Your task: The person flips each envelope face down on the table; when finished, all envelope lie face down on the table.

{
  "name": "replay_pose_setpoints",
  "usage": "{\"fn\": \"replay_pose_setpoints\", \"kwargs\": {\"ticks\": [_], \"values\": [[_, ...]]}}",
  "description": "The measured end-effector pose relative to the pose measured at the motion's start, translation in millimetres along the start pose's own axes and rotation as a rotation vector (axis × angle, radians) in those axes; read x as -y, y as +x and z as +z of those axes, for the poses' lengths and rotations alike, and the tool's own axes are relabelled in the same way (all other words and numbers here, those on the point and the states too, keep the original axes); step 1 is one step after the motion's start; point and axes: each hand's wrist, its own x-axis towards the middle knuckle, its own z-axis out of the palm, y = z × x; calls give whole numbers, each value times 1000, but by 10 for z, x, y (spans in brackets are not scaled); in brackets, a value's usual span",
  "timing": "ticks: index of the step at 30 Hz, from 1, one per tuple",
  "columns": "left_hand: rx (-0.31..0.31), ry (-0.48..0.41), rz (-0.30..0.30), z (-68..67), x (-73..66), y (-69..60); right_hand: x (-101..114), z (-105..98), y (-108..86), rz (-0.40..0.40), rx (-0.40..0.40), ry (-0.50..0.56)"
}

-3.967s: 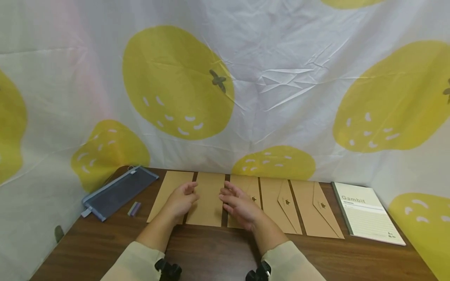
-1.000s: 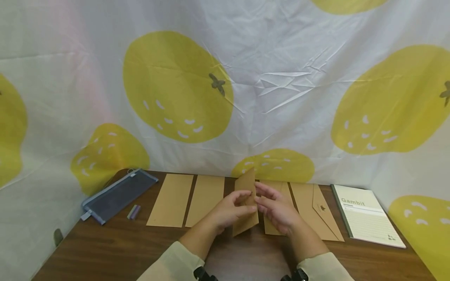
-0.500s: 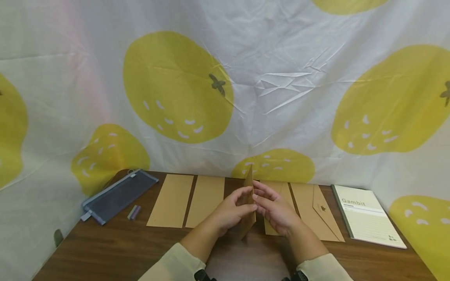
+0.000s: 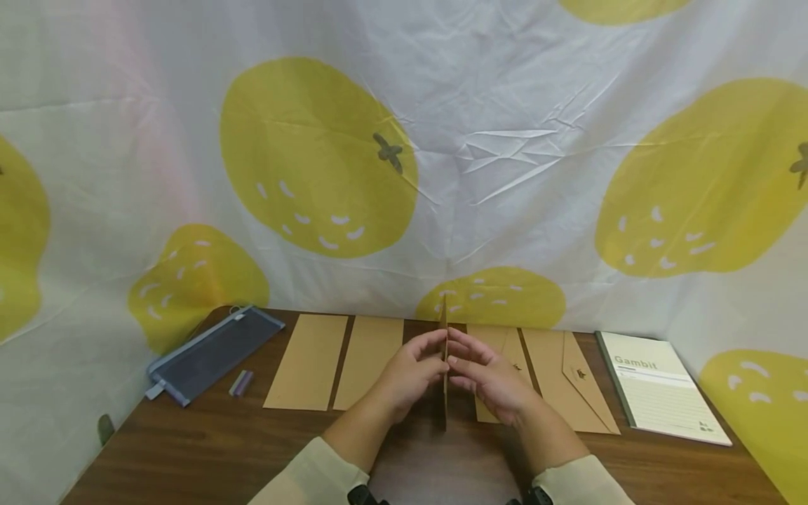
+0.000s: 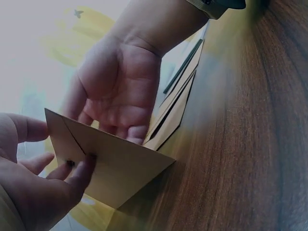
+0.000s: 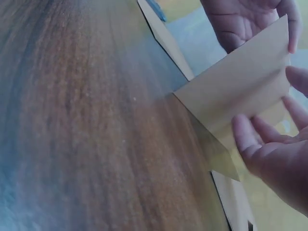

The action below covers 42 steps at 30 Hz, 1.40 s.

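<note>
A kraft envelope (image 4: 445,407) stands upright on its edge, seen nearly edge-on in the head view. The left hand (image 4: 407,379) touches its flap side with the fingertips, and the right hand (image 4: 495,382) touches the plain side. In the left wrist view the left hand (image 5: 43,183) has spread fingers against the envelope (image 5: 120,163), by the flap line. The right wrist view shows the right hand (image 6: 279,144) with fingertips on the envelope's (image 6: 231,86) plain face.
Two plain kraft envelopes (image 4: 307,361) (image 4: 369,358) lie at left, two with flaps (image 4: 495,337) (image 4: 543,351) at right. A notebook (image 4: 663,389) lies far right. A mesh zip pouch (image 4: 217,354) and small purple-grey pieces (image 4: 240,383) are at left on the brown table (image 4: 189,456).
The middle envelope, flat four seconds ago, was raised between both hands. Over the last second it has turned from slanted to edge-on and shifted slightly left, the hands staying on either side.
</note>
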Motion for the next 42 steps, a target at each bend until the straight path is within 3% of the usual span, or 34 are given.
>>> {"fn": "replay_pose_setpoints", "kwargs": {"ticks": [7, 14, 21, 25, 33, 42], "values": [[-69, 40, 31, -53, -21, 10, -45, 5, -14, 91, 29, -9], [-144, 74, 44, -134, -1, 48, -60, 2, -8, 117, -19, 36], [-226, 137, 13, -225, 75, 102, -64, -10, 3, 112, -95, 58], [-245, 218, -15, -266, 116, 112, -66, -28, -7, 105, -110, 38], [-228, 316, -83, -322, 176, 100, -43, -43, -29, 113, -122, 24], [-183, 395, -105, -278, 160, 69, -49, -70, -25, 116, -148, 3]]}}
